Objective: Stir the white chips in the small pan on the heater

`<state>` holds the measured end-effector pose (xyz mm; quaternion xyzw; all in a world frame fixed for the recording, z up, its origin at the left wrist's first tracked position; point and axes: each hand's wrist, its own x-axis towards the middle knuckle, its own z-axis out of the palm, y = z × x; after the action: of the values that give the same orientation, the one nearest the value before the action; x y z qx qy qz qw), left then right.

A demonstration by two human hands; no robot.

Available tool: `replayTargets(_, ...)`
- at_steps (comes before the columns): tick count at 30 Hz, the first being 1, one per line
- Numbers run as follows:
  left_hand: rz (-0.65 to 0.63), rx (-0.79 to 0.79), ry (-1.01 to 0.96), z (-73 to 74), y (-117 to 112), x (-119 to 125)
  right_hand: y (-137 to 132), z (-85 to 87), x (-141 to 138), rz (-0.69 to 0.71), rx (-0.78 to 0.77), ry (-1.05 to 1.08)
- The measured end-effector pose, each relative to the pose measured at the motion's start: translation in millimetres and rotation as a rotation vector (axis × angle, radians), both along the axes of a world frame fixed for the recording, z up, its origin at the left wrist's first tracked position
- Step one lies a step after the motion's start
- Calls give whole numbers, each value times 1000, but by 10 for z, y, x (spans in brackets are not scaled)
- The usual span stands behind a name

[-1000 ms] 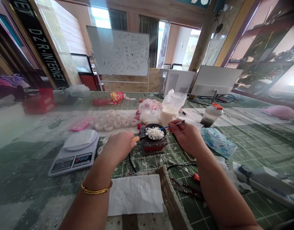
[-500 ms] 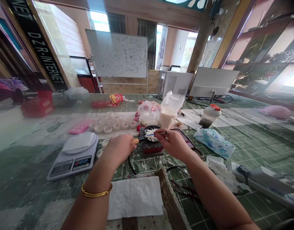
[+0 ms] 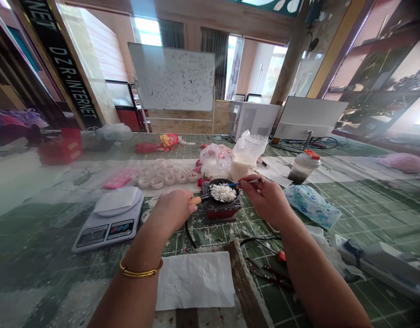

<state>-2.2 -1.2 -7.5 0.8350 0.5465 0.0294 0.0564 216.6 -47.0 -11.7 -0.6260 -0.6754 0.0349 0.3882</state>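
A small black frying pan (image 3: 210,197) rests on a little red-and-black hot plate (image 3: 220,213) in the middle of the table. White flakes or chunks (image 3: 224,193) fill much of the pan. My left hand (image 3: 173,208) is closed around the pan's wooden handle (image 3: 195,200). Between the fingers of my right hand (image 3: 266,196) is a thin blue-tipped stick (image 3: 234,184), possibly a stirrer or brush; its tip reaches over the white pieces at the pan's far side. My right hand is to the right of the pan, apart from its rim.
A white kitchen scale (image 3: 110,223) stands at the left, near several small white cups (image 3: 157,182). Behind the pan are plastic bags of white material (image 3: 243,165). A tissue pack (image 3: 312,206), a lidded cup (image 3: 304,166), pliers (image 3: 269,272) and a power strip (image 3: 381,269) lie rightward. White paper (image 3: 196,280) lies in front.
My right hand has moved right and slightly up with the stick, uncovering more of the pan and its white pieces. My left hand stays on the handle. The view has shifted slightly.
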Motion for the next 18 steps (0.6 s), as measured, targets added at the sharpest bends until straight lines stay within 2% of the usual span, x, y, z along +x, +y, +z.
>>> replayTargets(2, -3, 2, -7, -6, 5, 2, 14, -5, -12, 2, 6, -33)
replayTargets(6, -1, 0, -21, -16, 14, -5, 22, 1, -27, 75, -92, -103)
replayTargets(12, -10, -11, -23, 5, 0, -16, 46, 3, 17, 5, 30, -29)
replayTargets(18, -3, -42, -38, -6, 28, -19, 84, -39, -69, 118, -99, -79)
